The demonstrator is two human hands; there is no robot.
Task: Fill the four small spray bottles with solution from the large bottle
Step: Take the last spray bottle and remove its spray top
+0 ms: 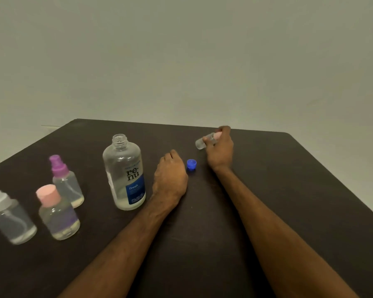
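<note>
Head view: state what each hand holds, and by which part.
Right hand grips the small clear bottle around its cap end, base sticking out. Left hand holds nothing.

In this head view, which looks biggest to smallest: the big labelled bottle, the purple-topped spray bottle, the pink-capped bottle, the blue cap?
1. big labelled bottle
2. purple-topped spray bottle and pink-capped bottle: look alike, and the pink one sits nearer the camera, so unranked
3. blue cap, clearly smallest
</note>
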